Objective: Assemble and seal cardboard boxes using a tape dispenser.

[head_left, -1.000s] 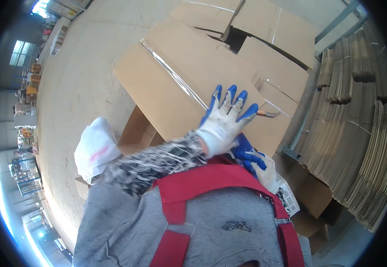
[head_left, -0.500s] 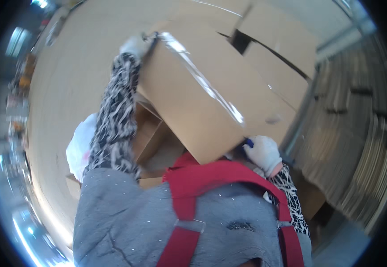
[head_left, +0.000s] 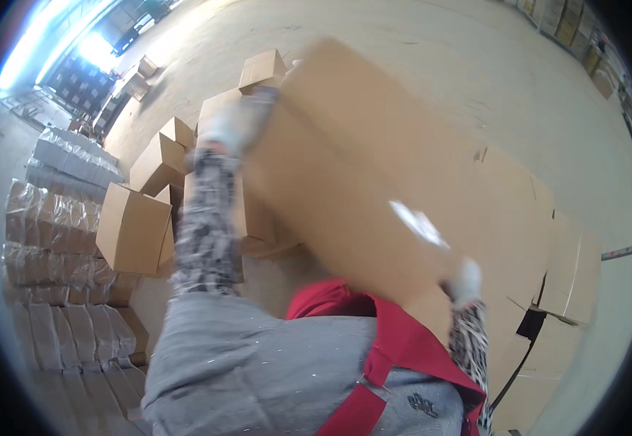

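A large brown cardboard box (head_left: pixel 345 152), blurred by motion, is held tilted in front of my body. My left hand (head_left: pixel 239 122), in a white glove, grips its far left end; a greyish thing at the fingers is too smeared to name. At the near right end, my right hand (head_left: pixel 465 282), also white-gloved, is closed on the box edge, with its fingertips partly hidden. A shiny strip of clear tape (head_left: pixel 419 224) shows on the cardboard close to my right hand.
Several brown boxes (head_left: pixel 135 227) stand on the floor to the left. Bundles wrapped in clear plastic (head_left: pixel 69 265) are stacked farther left. To the right, beneath and beyond the held box, lie cardboard panels (head_left: pixel 523 240) with dark gaps. Shelving (head_left: pixel 574 33) lines the far right.
My view and body have turned left, bringing the standing boxes and wrapped bundles into sight. The box has swung along with both hands, which keep hold of its ends.
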Demonstrator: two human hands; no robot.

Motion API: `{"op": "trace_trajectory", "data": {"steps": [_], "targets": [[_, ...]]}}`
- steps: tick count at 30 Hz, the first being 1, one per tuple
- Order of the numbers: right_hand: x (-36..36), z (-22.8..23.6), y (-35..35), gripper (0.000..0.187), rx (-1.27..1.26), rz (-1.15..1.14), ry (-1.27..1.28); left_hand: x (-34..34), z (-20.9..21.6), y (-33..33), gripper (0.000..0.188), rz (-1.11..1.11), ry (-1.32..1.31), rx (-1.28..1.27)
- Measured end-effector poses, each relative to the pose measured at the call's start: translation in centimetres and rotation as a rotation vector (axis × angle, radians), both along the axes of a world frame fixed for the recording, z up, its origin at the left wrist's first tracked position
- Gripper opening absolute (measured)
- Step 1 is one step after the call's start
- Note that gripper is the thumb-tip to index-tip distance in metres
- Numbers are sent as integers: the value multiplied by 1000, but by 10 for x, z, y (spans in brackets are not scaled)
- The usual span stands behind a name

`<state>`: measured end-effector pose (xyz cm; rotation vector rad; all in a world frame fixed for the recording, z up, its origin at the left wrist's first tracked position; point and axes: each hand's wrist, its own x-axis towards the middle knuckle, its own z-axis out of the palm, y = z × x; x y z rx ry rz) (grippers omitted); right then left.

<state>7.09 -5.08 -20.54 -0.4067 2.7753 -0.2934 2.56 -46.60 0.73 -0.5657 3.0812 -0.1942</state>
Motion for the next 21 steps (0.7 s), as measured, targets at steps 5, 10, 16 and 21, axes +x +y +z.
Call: {"op": "trace_trajectory", "data": {"steps": [5,10,16,21], "targets": [[21,116,-125,32,-959,476,-80,61,115,-94,30,277,831,-714],[14,21,-41,26,-742,-33,-185,-58,-24,64,43,-528,592,874],[100,-18,70,28,-848,-650,-89,-81,-323,336,75,-1332,-593,211],[208,-38,106,33,-921,-1322,-53,-49,-411,407,100,-1453,-715,-25]]}}
